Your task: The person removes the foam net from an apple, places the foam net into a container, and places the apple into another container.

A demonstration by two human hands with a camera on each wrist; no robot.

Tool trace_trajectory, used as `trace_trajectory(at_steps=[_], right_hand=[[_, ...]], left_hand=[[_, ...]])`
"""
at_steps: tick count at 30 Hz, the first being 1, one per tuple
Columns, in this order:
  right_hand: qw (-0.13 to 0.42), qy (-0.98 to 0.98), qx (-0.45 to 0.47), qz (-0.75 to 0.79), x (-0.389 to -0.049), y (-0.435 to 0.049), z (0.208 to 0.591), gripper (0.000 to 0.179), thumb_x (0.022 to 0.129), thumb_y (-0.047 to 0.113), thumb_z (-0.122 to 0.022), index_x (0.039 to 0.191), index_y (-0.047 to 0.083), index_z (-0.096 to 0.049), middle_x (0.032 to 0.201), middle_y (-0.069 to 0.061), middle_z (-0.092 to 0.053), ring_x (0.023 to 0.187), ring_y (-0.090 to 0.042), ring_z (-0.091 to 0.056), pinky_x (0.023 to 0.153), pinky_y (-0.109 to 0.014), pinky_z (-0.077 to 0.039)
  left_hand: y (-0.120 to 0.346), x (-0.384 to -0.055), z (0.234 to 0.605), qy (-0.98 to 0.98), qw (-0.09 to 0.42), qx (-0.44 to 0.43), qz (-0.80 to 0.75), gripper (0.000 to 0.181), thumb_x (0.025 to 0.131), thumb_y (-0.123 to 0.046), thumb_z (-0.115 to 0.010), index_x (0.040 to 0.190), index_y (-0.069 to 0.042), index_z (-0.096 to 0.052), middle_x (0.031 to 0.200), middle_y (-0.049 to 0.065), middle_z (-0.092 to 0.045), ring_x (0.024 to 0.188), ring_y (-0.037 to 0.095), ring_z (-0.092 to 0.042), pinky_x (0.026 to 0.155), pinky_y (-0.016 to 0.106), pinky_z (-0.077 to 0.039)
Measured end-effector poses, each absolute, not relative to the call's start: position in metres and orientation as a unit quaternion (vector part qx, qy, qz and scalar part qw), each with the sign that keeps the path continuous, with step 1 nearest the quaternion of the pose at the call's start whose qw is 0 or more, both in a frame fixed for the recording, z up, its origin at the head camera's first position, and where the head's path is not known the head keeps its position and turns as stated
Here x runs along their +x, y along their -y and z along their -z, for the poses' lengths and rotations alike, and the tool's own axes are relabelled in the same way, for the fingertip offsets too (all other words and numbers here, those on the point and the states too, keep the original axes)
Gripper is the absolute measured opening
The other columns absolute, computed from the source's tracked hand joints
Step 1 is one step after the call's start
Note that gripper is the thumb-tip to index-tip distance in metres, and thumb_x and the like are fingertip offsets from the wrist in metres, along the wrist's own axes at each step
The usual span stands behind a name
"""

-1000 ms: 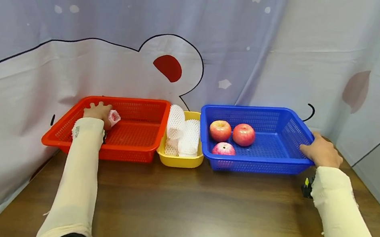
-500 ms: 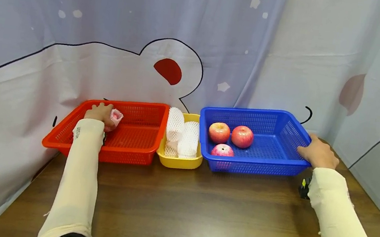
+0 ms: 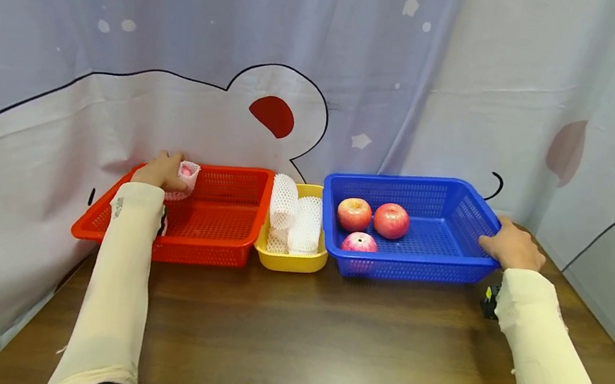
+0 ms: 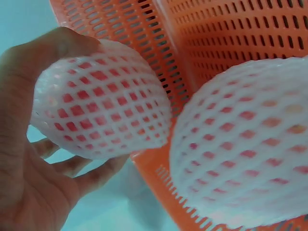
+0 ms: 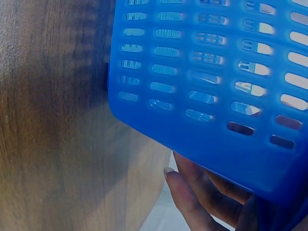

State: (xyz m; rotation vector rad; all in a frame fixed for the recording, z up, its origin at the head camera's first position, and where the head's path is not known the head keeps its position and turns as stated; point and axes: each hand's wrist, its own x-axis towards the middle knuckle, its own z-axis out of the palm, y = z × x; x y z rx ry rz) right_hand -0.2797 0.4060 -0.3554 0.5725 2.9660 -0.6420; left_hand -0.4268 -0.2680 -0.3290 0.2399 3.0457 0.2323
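Note:
My left hand (image 3: 160,170) holds an apple in a white foam net (image 4: 103,103) at the left part of the red basket (image 3: 205,248). In the left wrist view the thumb lies over the net's top and the fingers curl beneath it. A second netted apple (image 4: 245,144) sits in that basket, hidden in the head view. My right hand (image 3: 515,244) grips the right rim of the blue basket (image 3: 422,261), thumb on the inner side and fingers (image 5: 190,199) outside. Three bare apples lie in the blue basket, one of them a red apple (image 3: 391,221).
Between the two baskets stands a small yellow basket (image 3: 291,264) with white foam nets (image 3: 305,224) in it, one of them standing above its rim. All rest along the back of the brown wooden table (image 3: 297,348). A printed curtain (image 3: 177,114) hangs behind.
My left hand has risen with the netted apple, up toward the back rim of the red basket. The right hand has stayed on the blue basket.

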Motion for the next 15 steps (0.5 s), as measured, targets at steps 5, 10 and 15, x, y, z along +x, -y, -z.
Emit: trace_trajectory(at_steps=[5,10,15], right_hand=[[0.027,-0.960,0.187,0.209,-0.282,-0.405,0.355,0.081,0.094,0.037,-0.048,0.158,0.006,-0.009,0.142,-0.043,-0.034,0.120,-0.062,-0.042,0.090,-0.069,-0.037],[0.029,-0.959,0.188,0.212,-0.282,-0.406,0.356,0.082,0.094,0.037,-0.048,0.158,0.006,-0.009,0.143,-0.043,-0.033,0.122,-0.062,-0.041,0.091,-0.070,-0.037],[0.025,-0.959,0.186,0.213,-0.280,-0.406,0.355,0.081,0.093,0.037,-0.048,0.158,0.005,-0.010,0.143,-0.043,-0.033,0.122,-0.062,-0.041,0.090,-0.070,-0.037]], left_hand=[[0.265,-0.430,0.321,-0.991,0.026,0.093,-0.091,0.075,0.080,-0.036,-0.067,0.137,0.001,-0.036,0.123,0.032,-0.040,0.106,0.046,-0.048,0.086,0.062,-0.047],[0.258,-0.431,0.314,-0.990,0.010,0.104,-0.098,0.074,0.080,-0.037,-0.068,0.137,-0.001,-0.037,0.122,0.031,-0.041,0.101,0.043,-0.051,0.085,0.057,-0.047],[0.250,-0.428,0.303,-0.987,-0.008,0.122,-0.101,0.075,0.080,-0.039,-0.069,0.137,0.000,-0.037,0.120,0.030,-0.043,0.098,0.041,-0.052,0.083,0.055,-0.048]])
